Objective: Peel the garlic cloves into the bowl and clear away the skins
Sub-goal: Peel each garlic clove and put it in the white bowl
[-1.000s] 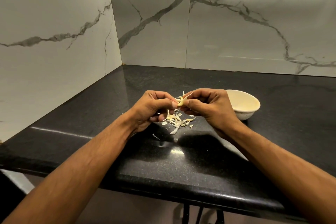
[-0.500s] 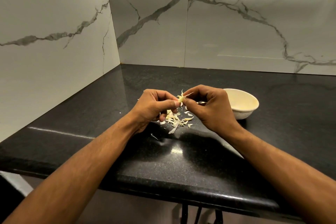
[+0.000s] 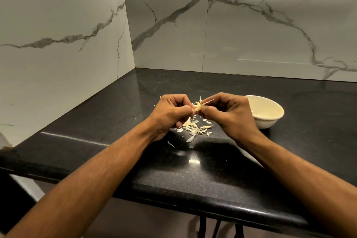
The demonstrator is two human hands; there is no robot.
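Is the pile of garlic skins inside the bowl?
No, the garlic skins lie on the black counter, left of the bowl.

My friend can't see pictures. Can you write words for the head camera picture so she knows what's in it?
Two hands, left hand and right hand, pinch one garlic clove between them above a black counter. Loose garlic skins lie below, and a white bowl sits to the right.

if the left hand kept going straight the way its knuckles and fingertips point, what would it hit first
Most likely the garlic clove it already pinches, then at once the fingertips of the right hand gripping the clove's other side. The bowl lies further right, behind that hand, though depth is hard to judge.
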